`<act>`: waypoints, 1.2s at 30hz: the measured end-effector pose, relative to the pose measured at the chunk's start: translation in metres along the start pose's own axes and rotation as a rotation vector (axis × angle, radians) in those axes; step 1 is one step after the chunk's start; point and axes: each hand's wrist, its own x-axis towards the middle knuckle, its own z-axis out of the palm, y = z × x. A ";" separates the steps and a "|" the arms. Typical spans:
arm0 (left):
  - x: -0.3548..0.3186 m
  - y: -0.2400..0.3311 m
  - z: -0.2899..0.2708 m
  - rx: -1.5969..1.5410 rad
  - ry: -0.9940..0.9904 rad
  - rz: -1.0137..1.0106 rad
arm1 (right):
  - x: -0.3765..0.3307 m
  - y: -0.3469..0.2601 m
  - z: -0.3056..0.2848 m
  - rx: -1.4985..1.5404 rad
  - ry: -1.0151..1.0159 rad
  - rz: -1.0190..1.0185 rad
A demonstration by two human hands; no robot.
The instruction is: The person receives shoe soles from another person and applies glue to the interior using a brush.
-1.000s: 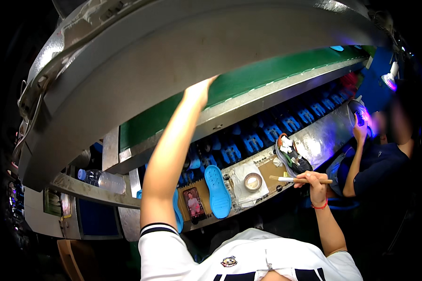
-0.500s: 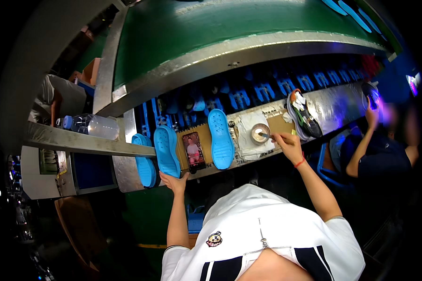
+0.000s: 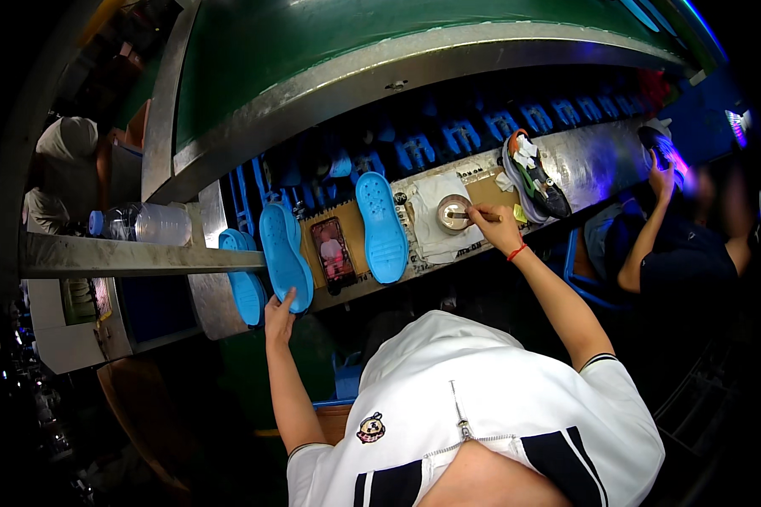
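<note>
Now, your hands as they stood at this moment:

Left hand: your left hand (image 3: 279, 314) was raised left of centre, forearm running up from the lower edge, fingers curled together around the near end of a blue shoe sole (image 3: 286, 256).
Blue sole: it lay lengthwise across the bench edge (image 3: 211, 296), just beside a second blue sole (image 3: 245, 283) on its left.
Right hand: your right hand (image 3: 496, 226) reached up right of centre, arm nearly straight, a red band at the wrist; thumb and fingers pinched a thin brush (image 3: 465, 216).
Brush: its tip sat in a small round tin (image 3: 454, 213) resting on a white cloth (image 3: 435, 221).
Between the hands: a third blue sole (image 3: 380, 226) and a phone (image 3: 333, 252) lay on brown card.
Right edge: another person's hand (image 3: 661, 177) was lifted by a dark shoe (image 3: 534, 176).
</note>
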 end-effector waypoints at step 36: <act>-0.117 0.088 0.243 -0.148 -0.439 0.611 | -0.056 -0.151 -0.060 0.146 -0.157 -0.507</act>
